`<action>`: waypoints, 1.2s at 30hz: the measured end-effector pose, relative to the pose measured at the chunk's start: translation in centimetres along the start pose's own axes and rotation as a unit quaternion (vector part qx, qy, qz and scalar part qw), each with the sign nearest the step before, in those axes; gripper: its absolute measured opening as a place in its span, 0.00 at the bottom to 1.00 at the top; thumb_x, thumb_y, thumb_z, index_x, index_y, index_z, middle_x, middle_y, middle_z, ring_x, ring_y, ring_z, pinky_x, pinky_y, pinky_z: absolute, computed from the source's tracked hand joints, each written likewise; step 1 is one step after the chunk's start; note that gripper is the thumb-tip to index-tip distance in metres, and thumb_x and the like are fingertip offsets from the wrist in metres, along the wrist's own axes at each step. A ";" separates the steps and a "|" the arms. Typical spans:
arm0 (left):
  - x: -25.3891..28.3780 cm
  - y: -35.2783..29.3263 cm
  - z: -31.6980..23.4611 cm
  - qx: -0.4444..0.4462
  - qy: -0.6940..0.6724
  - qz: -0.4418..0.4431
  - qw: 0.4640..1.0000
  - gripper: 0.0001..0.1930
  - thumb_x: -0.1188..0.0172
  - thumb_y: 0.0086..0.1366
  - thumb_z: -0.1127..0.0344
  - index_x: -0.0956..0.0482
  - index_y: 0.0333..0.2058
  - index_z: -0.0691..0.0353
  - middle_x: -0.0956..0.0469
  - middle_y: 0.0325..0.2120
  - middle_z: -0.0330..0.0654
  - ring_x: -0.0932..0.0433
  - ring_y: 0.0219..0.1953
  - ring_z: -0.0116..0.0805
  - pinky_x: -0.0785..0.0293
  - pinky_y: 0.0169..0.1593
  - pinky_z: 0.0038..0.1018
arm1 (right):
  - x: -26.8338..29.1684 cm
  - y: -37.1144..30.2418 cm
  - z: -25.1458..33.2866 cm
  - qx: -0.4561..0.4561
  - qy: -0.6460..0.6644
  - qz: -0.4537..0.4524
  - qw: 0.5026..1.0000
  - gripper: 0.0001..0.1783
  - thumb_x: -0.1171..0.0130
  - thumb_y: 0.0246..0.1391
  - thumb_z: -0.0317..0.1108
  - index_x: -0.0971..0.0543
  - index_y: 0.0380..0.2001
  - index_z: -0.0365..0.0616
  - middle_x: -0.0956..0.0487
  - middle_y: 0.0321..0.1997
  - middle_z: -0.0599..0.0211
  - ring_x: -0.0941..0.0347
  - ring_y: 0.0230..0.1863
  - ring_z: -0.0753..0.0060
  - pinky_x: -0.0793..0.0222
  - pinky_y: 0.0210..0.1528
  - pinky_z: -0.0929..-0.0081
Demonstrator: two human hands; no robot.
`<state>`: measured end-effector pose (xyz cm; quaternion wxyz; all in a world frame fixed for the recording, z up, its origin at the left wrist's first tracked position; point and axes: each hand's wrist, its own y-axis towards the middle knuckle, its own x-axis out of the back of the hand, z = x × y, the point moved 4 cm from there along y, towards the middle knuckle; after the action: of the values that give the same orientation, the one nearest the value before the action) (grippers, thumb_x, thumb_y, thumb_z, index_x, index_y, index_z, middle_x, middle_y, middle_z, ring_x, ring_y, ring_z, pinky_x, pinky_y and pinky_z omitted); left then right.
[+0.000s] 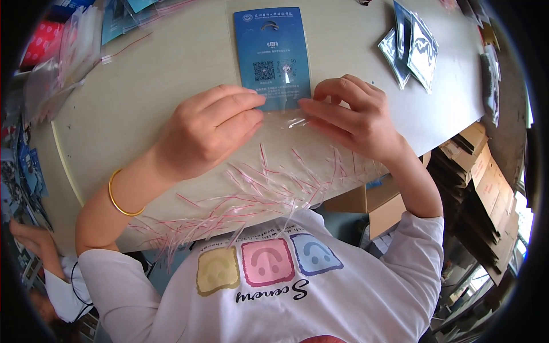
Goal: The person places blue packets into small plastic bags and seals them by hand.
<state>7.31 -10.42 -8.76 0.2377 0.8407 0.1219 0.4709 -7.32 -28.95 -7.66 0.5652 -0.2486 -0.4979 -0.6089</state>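
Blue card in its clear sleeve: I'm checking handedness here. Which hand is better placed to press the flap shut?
Probably the right hand: its fingertips pinch the clear flap, while the left hand pins the blue card.

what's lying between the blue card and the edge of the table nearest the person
In the head view, below the blue card sits its clear bag flap under both hands, then a scatter of thin pink-edged peel-off strips reaching the table edge.

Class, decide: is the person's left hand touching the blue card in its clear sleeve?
Touching. The head view shows the left hand with fingertips pressed on the lower edge of the blue card and its clear sleeve.
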 end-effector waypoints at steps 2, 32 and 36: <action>0.0 0.0 0.0 0.005 0.000 -0.001 1.000 0.13 0.28 0.49 0.79 0.18 0.35 0.69 0.17 0.41 0.48 0.17 0.43 0.47 0.17 0.44 0.34 | -0.3 0.0 0.0 0.024 -0.028 -0.001 0.999 0.18 0.26 0.40 0.32 0.13 0.40 0.51 0.21 0.40 0.74 0.24 0.33 0.72 0.29 0.29 0.73; 0.7 0.4 1.9 0.159 -0.100 0.083 0.979 0.12 0.29 0.54 0.76 0.24 0.35 0.64 0.24 0.51 0.47 0.24 0.51 0.45 0.25 0.53 0.35 | -0.5 -0.1 -0.4 -0.229 0.087 0.043 0.969 0.03 0.33 0.52 0.31 0.15 0.30 0.47 0.23 0.34 0.70 0.32 0.43 0.63 0.45 0.53 0.64; 1.3 -0.1 2.4 0.140 -0.144 0.066 0.977 0.19 0.27 0.53 0.74 0.21 0.45 0.60 0.28 0.58 0.49 0.24 0.53 0.47 0.25 0.57 0.35 | -0.5 -0.1 -0.4 -0.226 0.086 0.045 0.969 0.03 0.33 0.51 0.31 0.16 0.30 0.45 0.23 0.35 0.69 0.32 0.43 0.64 0.45 0.52 0.65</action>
<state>10.08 -10.47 -8.92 0.1008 0.9310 0.0957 0.3376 -7.23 -29.04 -8.31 0.5614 -0.3388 -0.2854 -0.6989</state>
